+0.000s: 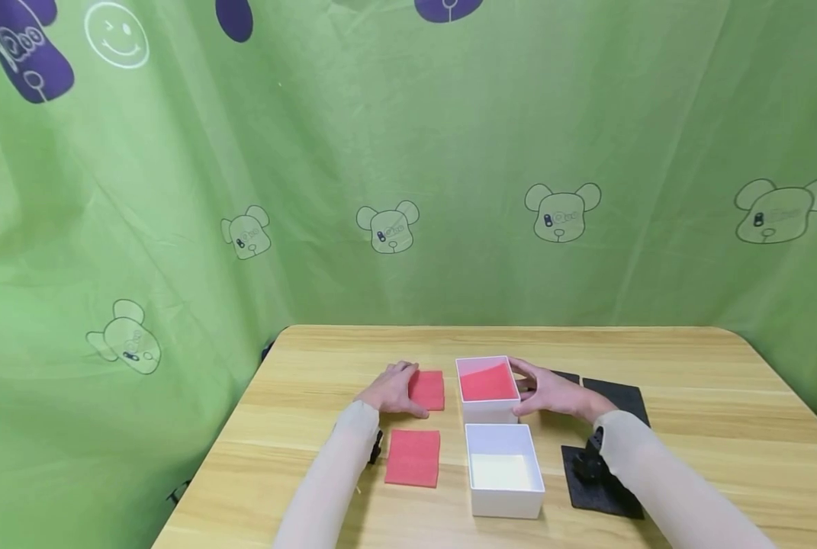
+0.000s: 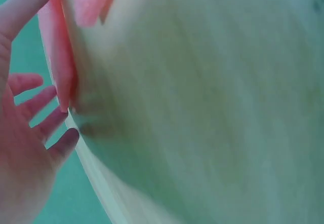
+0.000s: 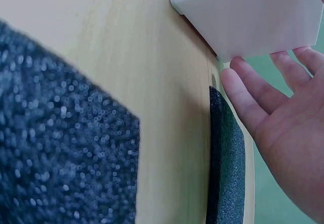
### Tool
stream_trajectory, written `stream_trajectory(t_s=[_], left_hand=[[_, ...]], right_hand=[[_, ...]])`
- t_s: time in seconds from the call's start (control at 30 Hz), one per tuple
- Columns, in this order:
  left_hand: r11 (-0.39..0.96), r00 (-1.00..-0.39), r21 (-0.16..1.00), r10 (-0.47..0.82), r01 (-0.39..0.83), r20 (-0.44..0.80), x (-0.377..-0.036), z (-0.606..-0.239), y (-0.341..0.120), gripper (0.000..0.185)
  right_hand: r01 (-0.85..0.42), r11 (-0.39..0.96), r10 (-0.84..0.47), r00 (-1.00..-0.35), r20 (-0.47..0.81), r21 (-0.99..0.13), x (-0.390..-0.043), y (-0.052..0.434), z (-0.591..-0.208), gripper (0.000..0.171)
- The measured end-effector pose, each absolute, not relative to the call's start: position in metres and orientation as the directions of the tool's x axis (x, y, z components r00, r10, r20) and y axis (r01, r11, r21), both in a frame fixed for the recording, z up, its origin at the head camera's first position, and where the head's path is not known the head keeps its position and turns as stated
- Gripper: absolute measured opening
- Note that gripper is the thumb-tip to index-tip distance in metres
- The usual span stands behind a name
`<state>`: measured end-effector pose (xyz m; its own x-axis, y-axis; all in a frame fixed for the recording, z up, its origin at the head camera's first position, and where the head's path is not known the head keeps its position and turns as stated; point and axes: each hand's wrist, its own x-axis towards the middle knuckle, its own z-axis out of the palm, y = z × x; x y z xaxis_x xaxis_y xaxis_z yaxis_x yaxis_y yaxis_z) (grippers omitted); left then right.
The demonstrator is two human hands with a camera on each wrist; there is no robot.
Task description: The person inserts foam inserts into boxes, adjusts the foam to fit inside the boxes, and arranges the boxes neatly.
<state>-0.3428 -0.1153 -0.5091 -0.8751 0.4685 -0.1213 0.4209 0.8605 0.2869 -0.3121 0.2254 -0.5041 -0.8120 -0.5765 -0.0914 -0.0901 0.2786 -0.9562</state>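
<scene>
My left hand (image 1: 396,390) is at the left side of a red foam square (image 1: 429,390), thumb by its near edge and fingers by its far edge. In the left wrist view those fingers (image 2: 50,120) are spread and fairly straight beside the foam (image 2: 58,57). With my right hand (image 1: 552,390) I hold the farther white box (image 1: 488,412) across its right side, thumb at the near corner, fingertips at the rear edge. Inside it a red foam piece (image 1: 488,383) lies at a slant. The right wrist view shows these fingers (image 3: 258,95) along the box wall (image 3: 253,21).
A second white box (image 1: 507,502), holding nothing red, stands in front of the first. Another red foam square (image 1: 413,459) lies left of it. Black foam sheets (image 1: 617,396) lie under and around my right forearm, one of them nearer me (image 1: 590,488). A green curtain (image 1: 477,282) hangs behind the table.
</scene>
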Motion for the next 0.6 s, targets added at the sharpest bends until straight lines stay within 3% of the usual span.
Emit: stream_trajectory(t_s=[0.37,0.6], left_hand=[[0.868,-0.879,0.265,0.462,0.42,-0.118,-0.34,-0.5067,-0.1141,0.1],[0.854,-0.902,0.372,0.423,0.364,-0.089,-0.3341,-0.5026,-0.1165,0.1]], right_hand=[[-0.086,0.273,-0.572,-0.815,-0.09,-0.958,-0.3117,0.2245,-0.5033,0.105],[-0.1,0.28,-0.577,-0.812,-0.084,-0.955,-0.312,0.2248,-0.5043,0.104]])
